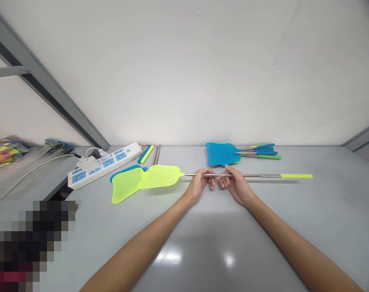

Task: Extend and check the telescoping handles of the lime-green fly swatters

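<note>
Both L hand (198,187) & R hand (238,187) grip the yellow swatter (163,177) by its shaft, right of the power strip (114,163), & from remote I'd guess sliding it twd the strip could snag the second yellow head (126,186) b/c they seem to overlap.

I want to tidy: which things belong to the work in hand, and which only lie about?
Likely in the work:
held lime swatter
other lime head, blue head
coloured tubes, metal rods
piled swatters

Likely just lying about:
power strip
plastic packages
</note>
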`<state>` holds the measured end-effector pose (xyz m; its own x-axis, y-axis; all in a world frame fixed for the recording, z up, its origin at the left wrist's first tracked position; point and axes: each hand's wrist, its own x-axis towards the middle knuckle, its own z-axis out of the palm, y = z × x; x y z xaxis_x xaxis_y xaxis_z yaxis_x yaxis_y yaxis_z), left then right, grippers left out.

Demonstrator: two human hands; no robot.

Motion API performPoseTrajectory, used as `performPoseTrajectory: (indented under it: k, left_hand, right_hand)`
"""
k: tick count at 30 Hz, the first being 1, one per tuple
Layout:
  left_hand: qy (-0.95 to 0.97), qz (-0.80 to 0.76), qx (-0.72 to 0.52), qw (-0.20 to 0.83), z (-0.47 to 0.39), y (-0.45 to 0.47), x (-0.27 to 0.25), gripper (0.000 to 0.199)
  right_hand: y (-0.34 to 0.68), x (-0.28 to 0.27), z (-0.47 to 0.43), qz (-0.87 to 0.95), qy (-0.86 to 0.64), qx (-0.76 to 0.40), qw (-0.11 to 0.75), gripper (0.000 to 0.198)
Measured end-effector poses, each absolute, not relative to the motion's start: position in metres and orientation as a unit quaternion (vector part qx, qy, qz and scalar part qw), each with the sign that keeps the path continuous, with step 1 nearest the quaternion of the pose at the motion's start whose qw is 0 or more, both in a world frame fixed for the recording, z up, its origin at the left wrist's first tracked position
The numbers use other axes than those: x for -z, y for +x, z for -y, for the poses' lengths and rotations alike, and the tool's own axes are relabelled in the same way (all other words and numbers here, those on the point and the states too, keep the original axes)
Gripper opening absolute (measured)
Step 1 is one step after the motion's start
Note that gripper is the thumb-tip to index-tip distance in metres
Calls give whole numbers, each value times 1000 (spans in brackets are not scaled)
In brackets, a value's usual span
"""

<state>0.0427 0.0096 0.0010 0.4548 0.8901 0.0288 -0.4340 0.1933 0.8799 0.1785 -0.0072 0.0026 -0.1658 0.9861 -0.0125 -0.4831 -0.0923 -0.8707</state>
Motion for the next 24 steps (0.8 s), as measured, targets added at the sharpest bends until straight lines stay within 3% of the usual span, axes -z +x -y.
performPoseTrajectory:
  k: [18,24]
  left_hand:
    - [553,-259,-383,693,-11,42,-1,40]
    - [566,-263,-337,704,-2,43,-5,43]
  right_hand:
    - [180,-3,7,394,-311,-673,543,44]
    - [176,-8,12,437,-309,-680,501,50]
